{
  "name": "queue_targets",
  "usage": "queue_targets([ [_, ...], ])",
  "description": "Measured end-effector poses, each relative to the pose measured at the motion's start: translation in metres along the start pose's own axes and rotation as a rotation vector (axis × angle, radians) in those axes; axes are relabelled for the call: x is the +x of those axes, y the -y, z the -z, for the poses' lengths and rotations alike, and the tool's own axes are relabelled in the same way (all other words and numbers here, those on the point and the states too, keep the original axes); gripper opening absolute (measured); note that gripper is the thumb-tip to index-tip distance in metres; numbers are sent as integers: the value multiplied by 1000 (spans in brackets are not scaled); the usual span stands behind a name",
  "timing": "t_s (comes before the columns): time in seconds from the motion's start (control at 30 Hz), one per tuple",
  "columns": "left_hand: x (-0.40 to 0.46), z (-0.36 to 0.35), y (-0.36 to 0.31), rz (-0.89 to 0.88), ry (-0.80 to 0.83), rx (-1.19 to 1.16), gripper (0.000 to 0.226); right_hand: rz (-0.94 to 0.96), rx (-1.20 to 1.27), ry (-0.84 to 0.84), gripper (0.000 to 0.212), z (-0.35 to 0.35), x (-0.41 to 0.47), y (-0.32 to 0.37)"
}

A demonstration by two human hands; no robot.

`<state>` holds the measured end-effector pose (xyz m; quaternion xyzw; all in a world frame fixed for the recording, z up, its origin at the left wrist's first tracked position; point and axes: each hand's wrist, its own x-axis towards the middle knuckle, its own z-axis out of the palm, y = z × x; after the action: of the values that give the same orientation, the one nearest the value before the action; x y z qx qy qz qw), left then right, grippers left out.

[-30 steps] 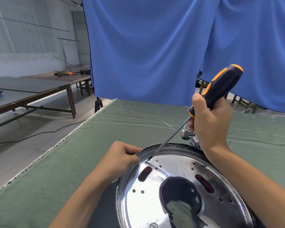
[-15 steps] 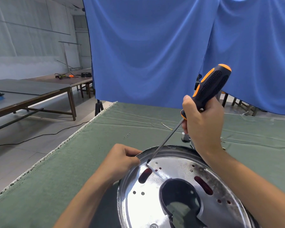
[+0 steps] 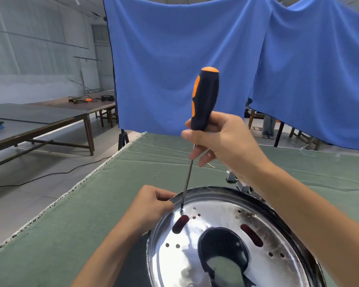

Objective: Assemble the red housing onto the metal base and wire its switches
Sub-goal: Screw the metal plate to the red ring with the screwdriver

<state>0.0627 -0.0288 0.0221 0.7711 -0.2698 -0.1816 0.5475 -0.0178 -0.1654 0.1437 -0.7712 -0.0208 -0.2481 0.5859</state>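
A shiny round metal base [image 3: 222, 220] lies on the green cloth, with small holes, two red-showing slots and a large dark opening in its middle. My left hand [image 3: 151, 206] pinches the base's upper left rim. My right hand [image 3: 220, 139] grips a screwdriver [image 3: 203, 100] with a black and orange handle, held nearly upright. Its tip rests in a hole near the rim, just right of my left fingers. The red housing shows only through the slots [image 3: 180, 224].
Three small screws [image 3: 158, 175] lie on the green table cloth [image 3: 71, 214] beyond my left hand. A small grey switch part [image 3: 230, 176] and a thin brass piece [image 3: 212, 166] sit behind the base. The table's left edge runs diagonally. Blue curtains hang behind.
My right hand has swung the screwdriver from a strong rightward slant to nearly upright, with the tip staying at the same hole. My left hand kept its hold on the rim.
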Motion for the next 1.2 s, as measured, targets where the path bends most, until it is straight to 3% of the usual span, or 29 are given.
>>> queue_targets([
  [0.17, 0, 0, 0, -11, -3, 20, 39, -45, 9, 145, 8, 1, -4, 8],
  [0.57, 2, 3, 3, -13, 7, 25, 44, 67, -128, -15, 12, 1, 0, -2],
  [0.67, 2, 2, 4, -11, 4, 33, 43, 93, -189, -31, 23, -2, -2, 0],
  [0.83, 4, 1, 7, -11, -6, 42, 34, 179, -530, -164, 50, -14, 2, -4],
  [0.97, 6, 0, 7, -29, -29, 62, 32, 64, -310, -112, 24, -13, 9, -3],
  [1.07, 6, 2, 5, -24, -24, 56, 35, -4, -175, -48, 25, -14, 13, 0],
  [1.2, 3, 4, 5, -23, -16, 56, 35, -6, -287, -30, 32, -18, 12, 2],
])
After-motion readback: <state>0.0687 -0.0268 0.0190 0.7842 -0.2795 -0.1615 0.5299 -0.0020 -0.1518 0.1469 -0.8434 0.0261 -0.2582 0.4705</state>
